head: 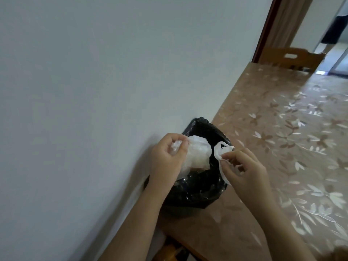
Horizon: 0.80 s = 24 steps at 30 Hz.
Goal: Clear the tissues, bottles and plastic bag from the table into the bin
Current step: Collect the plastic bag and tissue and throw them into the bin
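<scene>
The person holds both hands above the bin (197, 187), which is lined with a black shiny bag and stands between the grey wall (84, 81) and the edge of the table (282, 129). The left hand (167, 157) is closed on the plastic bag (197, 155), a thin clear-white bag that is pinched at its top and hangs bunched over the opening of the bin. The right hand (243, 168) grips a white tissue (222, 153) between the thumb and the fingers; the tissue is crumpled, has a small hole near its upper part, and is over the right rim of the bin. The table carries a brown cloth with pale flowers, and a wooden chair (293, 57) stands at its far end
</scene>
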{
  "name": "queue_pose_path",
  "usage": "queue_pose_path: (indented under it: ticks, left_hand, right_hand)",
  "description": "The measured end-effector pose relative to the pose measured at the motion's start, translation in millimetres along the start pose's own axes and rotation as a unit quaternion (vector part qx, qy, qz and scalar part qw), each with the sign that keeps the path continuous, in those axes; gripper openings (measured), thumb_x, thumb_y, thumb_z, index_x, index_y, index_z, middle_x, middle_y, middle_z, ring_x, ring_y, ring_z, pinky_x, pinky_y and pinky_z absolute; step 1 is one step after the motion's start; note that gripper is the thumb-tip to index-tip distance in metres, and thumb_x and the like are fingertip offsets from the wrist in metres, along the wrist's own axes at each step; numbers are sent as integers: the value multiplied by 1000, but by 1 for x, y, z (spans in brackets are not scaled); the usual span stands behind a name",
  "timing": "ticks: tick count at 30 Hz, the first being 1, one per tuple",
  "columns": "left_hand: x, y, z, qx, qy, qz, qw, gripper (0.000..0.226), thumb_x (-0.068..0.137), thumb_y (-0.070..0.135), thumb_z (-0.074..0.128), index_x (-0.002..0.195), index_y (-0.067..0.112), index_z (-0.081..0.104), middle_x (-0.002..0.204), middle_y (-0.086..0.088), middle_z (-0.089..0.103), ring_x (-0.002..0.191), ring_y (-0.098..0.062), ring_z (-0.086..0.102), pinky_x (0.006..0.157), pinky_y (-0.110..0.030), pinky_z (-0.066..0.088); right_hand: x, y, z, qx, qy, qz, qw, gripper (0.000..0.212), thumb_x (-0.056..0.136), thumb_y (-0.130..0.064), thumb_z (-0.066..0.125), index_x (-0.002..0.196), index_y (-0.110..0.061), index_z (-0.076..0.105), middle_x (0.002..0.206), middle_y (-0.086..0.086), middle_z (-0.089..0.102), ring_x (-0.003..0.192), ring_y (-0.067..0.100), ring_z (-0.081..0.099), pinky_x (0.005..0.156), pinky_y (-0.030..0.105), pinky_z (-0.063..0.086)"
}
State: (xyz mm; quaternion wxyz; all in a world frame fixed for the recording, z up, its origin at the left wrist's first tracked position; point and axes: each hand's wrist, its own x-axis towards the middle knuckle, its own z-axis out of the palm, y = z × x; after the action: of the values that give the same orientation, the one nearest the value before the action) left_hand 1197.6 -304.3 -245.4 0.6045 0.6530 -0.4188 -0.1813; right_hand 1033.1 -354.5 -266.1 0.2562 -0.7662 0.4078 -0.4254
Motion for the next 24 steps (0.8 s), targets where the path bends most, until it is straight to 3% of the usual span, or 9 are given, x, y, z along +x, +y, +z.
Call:
queue_pose_path:
  ticks: [6, 9, 12, 15, 20, 24]
  left_hand:
    - [21, -27, 28, 17, -67, -19, 997, 14, 83, 12, 64, 80, 25, 63, 77, 14, 64, 71, 7, 55, 70, -7, 41]
    - [19, -45, 36, 51, -151, -29, 987, 13, 82, 14, 65, 90, 24, 65, 94, 11, 67, 90, 0, 59, 81, -16, 45]
    - [11, -51, 30, 113, -187, 10, 976, 26, 80, 15, 68, 103, 23, 64, 102, 18, 60, 97, 14, 50, 83, -2, 34]
    - [3, -51, 17, 163, -176, 70, 968, 30, 79, 14, 69, 109, 17, 63, 104, 16, 56, 99, 12, 48, 86, 3, 28]
    - [-7, -55, 0, 212, -145, 109, 960, 31, 81, 26, 60, 110, 15, 63, 111, 5, 63, 105, -2, 52, 94, -5, 32]
    - [-15, -55, -10, 244, -130, 134, 952, 34, 81, 30, 52, 108, 13, 64, 111, 0, 64, 106, -4, 50, 97, -8, 30]
  right_hand:
    - [6, 14, 5, -4, 8, 8, 1000, 20, 74, 3, 71, 79, -15, 65, 78, -11, 56, 71, 6, 51, 62, 7, 36]
    - [6, 19, 8, -13, 4, 5, 1000, 19, 73, 4, 71, 79, -13, 66, 78, -13, 54, 72, -1, 50, 63, 5, 36]
    - [5, 26, 12, -26, -9, 2, 1000, 19, 74, 4, 71, 78, -13, 65, 78, -15, 53, 72, -4, 49, 63, 5, 36]
    - [4, 30, 14, -36, -20, 5, 999, 16, 75, 2, 71, 79, -12, 66, 77, -14, 52, 73, -3, 50, 63, 7, 37]
    - [11, 26, 22, -22, -29, -2, 999, 14, 76, 3, 70, 81, -10, 66, 80, -5, 56, 78, 1, 53, 65, 6, 38]
    - [20, 19, 35, -12, -34, -23, 999, 12, 77, 2, 69, 82, -9, 66, 81, -14, 52, 76, -1, 52, 65, 5, 38]
